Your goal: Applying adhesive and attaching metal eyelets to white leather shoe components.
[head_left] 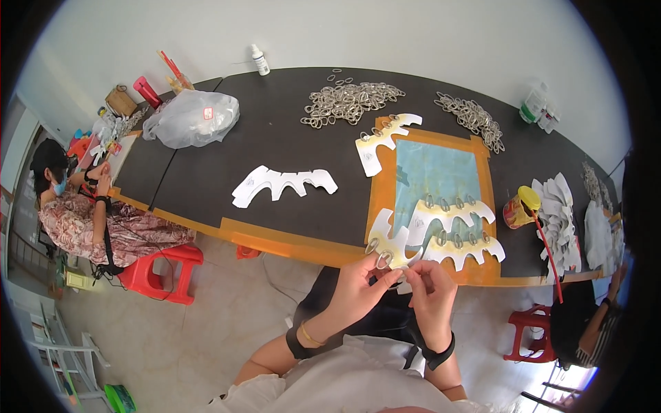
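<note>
At the table's front edge, a white scalloped cut-out piece point(396, 241) is pinched in my left hand point(361, 289), with metal rings point(384, 259) on its tabs. My right hand point(432, 296) closes its fingertips on the piece's near end, close against the left fingertips; the exact spot they grip is partly hidden. Just beyond lie two similar pieces, an upper scalloped strip point(447, 215) and a lower scalloped strip point(463, 253), each with several rings along its yellowish edge. Farther back, another ringed strip point(372, 155) overlaps the tape border.
A blue sheet point(441, 168) is framed by orange tape. Behind it are a large ring pile point(351, 103) and a smaller ring pile point(475, 117). Plain cut-outs point(282, 182) lie left; a yellow-lidded jar point(521, 206) and red stick point(549, 258) stand right. A co-worker point(96, 213) sits left.
</note>
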Available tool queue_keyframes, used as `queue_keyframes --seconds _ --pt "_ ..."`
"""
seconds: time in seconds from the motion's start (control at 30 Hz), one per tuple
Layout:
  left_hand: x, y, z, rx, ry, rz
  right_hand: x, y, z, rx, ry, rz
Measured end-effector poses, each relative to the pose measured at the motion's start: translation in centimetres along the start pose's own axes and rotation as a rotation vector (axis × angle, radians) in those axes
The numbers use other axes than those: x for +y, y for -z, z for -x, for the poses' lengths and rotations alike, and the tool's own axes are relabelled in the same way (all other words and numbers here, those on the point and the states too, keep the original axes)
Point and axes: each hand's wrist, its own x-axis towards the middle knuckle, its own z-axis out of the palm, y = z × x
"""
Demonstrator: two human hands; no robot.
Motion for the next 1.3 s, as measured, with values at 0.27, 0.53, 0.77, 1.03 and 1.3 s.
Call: queue_keyframes --seconds 0.27,0.53,0.77,1.03,1.3 --pt "-0.1 -0.5 0.1 0.049 0.002 0.084 -0.7 0.3 0.1 0.118 -0.151 -0.305" --pt "-0.8 0.0 0.7 0.064 -0.011 -0.003 -0.7 -0.1 0.1 -0.038 -0.269 -0.369" --pt "-0.6 0.5 0.9 -0.045 0.076 -0.053 -0.7 0.5 -0.1 -0.103 -0.359 -0.411" --pt "0.7 0.1 0.3 -0.010 0.070 0.181 -0.8 0.0 0.1 -0.053 -0.194 -0.266" --pt "0.5 -0.2 0.5 0.011 0.090 0.198 -0.6 0.2 0.2 -0.038 -0.155 -0.175"
